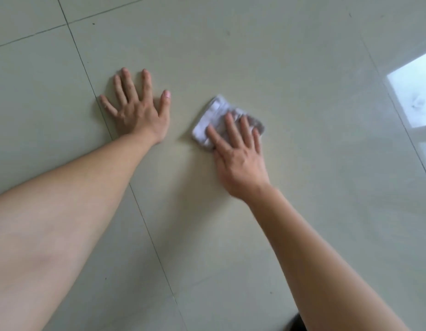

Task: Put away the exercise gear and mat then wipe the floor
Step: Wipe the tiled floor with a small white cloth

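On the tiled floor, the left hand lies flat beside a grout line, and to its right the right hand presses straight fingers on a folded cloth.

A small cloth, white along one hemmed edge and greyer on its far side, lies folded and bunched flat on the floor. It sits under the straight fingers of the right hand, its white edge sticking out past the thumb. It is near the left hand, apart from it. The floor is glossy, pale grey-green tile with a few dark specks. A dark grout line passes beside the left hand's little finger, and a bright reflection lies well to the right of the right hand.
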Demonstrator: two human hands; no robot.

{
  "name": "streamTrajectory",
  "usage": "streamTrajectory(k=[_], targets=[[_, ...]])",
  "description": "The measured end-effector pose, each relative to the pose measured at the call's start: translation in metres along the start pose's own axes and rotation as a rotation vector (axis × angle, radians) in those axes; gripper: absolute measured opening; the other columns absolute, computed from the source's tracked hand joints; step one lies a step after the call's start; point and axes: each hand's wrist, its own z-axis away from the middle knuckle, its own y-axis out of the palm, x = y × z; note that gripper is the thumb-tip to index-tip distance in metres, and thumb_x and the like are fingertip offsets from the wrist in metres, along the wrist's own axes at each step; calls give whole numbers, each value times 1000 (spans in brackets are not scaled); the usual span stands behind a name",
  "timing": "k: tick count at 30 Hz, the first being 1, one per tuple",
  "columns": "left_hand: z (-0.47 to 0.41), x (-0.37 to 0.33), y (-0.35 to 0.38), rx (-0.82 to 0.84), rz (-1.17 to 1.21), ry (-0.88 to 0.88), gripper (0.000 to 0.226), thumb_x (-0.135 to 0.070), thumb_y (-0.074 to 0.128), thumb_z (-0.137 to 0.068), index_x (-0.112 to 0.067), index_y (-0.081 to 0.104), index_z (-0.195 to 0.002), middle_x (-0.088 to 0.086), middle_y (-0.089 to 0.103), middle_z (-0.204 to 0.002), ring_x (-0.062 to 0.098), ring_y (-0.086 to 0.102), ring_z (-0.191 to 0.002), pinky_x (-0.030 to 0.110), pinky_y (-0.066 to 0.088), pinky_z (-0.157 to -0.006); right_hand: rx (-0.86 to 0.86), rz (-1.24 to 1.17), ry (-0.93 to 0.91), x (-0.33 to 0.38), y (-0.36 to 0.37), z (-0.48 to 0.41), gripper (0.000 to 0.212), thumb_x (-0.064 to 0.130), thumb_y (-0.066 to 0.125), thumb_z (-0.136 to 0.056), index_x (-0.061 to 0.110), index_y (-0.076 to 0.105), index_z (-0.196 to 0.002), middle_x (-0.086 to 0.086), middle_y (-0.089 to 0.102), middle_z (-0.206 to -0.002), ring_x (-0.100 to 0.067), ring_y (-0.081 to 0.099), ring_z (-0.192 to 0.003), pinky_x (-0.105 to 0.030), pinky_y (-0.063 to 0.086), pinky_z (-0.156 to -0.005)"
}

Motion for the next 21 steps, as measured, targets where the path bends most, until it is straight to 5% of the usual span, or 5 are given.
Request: streamTrajectory(k=[4, 6, 9, 13, 21], targets=[[5, 2, -12, 65, 59, 20, 71, -60, 22, -97, -26, 2, -157, 12, -14, -163, 25, -11, -150, 60, -6, -116, 80, 56, -131, -38, -10, 36, 48, 38, 38, -103, 40, 37, -151, -8, 19, -165, -37, 13, -152, -52, 13, -123], [25, 3, -18, 30, 34, 86, 69, -52, 27, -99, -26, 1, -157, 14, -16, -162, 27, -12, -150, 59, -4, -117, 12, 86, -5, -70, -24, 16, 49, 41, 38, -101, 37, 42, -149, -14, 25, -163, -44, 20, -149, -58, 20, -119], [76, -10, -12, 92, -5, 294, 64, -49, 30, -100, -30, 4, -156, 9, -14, -163, 26, -11, -150, 58, -5, -116, 19, 61, 298, -96, -50, -32, 49, 46, 32, -104, 44, 28, -153, -7, 7, -168, -40, 4, -152, -53, 8, -122], [118, -23, 14, 176, -119, 376, 59, -43, 17, -102, -30, -3, -156, 9, -15, -163, 26, -14, -150, 57, -6, -118, 17, -21, 463, -79, -53, -52, 52, 41, 32, -103, 46, 21, -154, -4, -4, -168, -39, -8, -152, -54, 0, -122], [114, -23, 13, 189, -119, 394, 59, -42, 20, -102, -28, -2, -156, 12, -10, -163, 30, -11, -150, 57, -6, -116, 26, -40, 125, -13, 15, 121, 57, 29, 43, -99, 39, 32, -154, -8, 11, -167, -40, 1, -153, -54, 3, -123]])
